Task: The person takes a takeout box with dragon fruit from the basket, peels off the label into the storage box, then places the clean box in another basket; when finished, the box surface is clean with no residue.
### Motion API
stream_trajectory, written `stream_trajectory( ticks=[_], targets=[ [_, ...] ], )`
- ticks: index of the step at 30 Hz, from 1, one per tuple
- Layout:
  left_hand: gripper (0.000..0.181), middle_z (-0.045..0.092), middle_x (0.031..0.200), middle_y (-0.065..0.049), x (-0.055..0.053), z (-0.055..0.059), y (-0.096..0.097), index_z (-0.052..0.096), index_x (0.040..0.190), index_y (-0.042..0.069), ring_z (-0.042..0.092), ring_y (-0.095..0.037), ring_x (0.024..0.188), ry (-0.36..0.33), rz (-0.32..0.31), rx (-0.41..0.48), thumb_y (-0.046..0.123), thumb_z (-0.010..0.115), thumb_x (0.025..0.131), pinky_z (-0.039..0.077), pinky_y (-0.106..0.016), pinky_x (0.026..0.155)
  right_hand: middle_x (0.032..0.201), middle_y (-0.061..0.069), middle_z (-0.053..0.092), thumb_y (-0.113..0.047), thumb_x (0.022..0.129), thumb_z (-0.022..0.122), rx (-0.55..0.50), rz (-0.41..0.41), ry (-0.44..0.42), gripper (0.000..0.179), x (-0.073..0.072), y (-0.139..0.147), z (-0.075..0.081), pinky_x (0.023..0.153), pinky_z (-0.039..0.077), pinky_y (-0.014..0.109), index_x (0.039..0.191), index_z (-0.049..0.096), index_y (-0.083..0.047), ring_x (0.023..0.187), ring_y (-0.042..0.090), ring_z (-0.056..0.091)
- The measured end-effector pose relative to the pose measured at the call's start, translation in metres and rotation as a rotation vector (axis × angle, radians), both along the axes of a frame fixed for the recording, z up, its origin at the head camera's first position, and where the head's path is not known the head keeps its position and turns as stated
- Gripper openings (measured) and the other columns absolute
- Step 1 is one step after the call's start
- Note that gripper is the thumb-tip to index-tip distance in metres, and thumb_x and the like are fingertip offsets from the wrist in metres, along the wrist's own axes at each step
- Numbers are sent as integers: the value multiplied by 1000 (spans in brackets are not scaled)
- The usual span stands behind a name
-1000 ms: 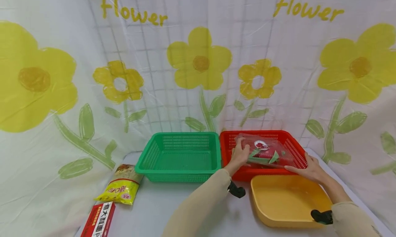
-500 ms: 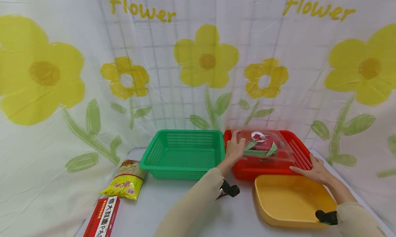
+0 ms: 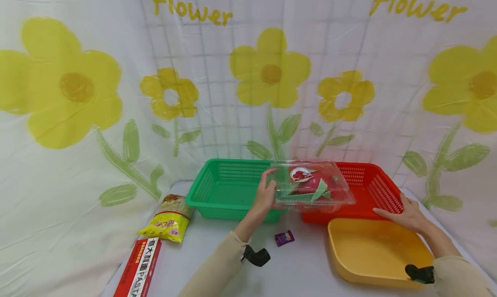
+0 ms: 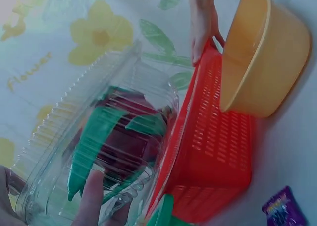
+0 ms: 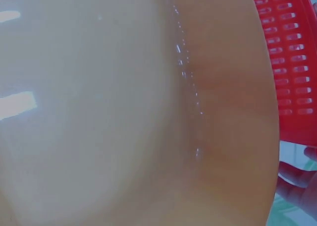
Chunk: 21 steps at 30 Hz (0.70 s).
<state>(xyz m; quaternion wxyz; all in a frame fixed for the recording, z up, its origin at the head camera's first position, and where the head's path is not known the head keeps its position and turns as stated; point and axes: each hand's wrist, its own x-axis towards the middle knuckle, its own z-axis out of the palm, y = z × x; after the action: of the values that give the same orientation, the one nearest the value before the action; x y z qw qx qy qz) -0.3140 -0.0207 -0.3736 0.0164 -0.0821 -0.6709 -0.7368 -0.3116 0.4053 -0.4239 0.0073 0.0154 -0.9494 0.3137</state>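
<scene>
My left hand (image 3: pixel 265 194) grips the left end of a clear plastic box (image 4: pixel 54 151) with a round label. Inside the box is a magenta fruit with green flaps (image 4: pixel 131 137), which looks like a dragon fruit. The lidded box hangs level across the gap between the green basket (image 3: pixel 227 198) and the red basket (image 3: pixel 363 200), overlapping both in the head view. At the front right corner of the red basket, my right hand (image 3: pixel 407 214) holds the rim, thumb along the front and fingers on the side.
A yellow-orange basin (image 3: pixel 382 249) stands in front of the red basket, under my right forearm. A small purple packet (image 3: pixel 284 238) lies mid-table. To the left are a yellow food bag (image 3: pixel 168 219) and a red pasta box (image 3: pixel 137 267). A flowered curtain hangs behind.
My left hand has lifted the clear box out of the red basket and carried it left toward the green one. My right hand stays at the red basket's rim. The purple packet is uncovered.
</scene>
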Motion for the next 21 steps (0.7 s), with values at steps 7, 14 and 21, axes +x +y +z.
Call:
stream_trajectory(
  ticks=[7,14,21],
  targets=[
    [55,41,108,-16,35,-8,-46,38,147,21,28,-5,45,-7,-11,-29,8,35,93,59,-49,59,129,48,17,-55,89,63,18,12,13,111,0,5,4,81,44,67,144,3,21,109,58,25],
    [51,42,137,-33,76,-18,-80,31,150,19,64,-33,84,19,-47,-101,11,32,100,58,-52,59,133,49,12,-54,89,63,-5,24,3,111,-2,3,2,84,39,72,145,2,20,114,61,19],
    [53,43,136,-33,108,-28,-98,31,151,19,63,-43,97,18,-60,-145,8,29,99,56,-56,58,135,52,4,-57,89,61,-4,16,-25,116,0,3,-1,84,36,74,145,-4,20,115,64,14]
  ],
)
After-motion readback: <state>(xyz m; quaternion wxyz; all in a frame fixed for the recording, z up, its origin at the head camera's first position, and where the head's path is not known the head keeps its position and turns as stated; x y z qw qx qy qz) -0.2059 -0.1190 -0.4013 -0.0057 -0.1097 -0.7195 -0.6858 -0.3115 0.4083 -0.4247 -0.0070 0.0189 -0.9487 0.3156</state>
